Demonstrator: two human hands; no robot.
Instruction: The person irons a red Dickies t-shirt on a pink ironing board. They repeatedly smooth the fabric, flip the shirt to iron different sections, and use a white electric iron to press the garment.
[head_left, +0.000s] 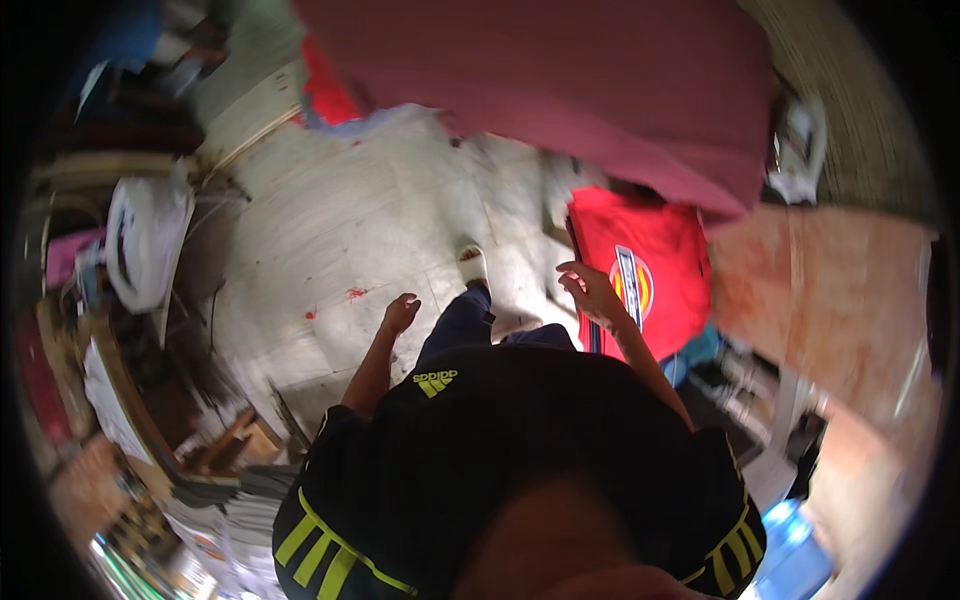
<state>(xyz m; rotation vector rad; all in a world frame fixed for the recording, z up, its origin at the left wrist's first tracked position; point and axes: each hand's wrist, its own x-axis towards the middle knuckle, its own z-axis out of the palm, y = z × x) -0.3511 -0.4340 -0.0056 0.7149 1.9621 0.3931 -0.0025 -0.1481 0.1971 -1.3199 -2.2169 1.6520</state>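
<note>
L hand (pixel 402 313) loosely curled, R hand (pixel 593 295) half-spread, both apparently empty; red cloth pile (pixel 668 262), near R, laid flat, unlifted.

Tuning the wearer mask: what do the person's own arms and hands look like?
Left hand and right hand: bare, no gloves. Forearms uncovered, below a black short-sleeved shirt. Bright yellow-green stripes and thin piping run over the shoulders; a small print in the same colour sits on the chest. Too blurred to tell whether anything is worn at the wrists.
</note>
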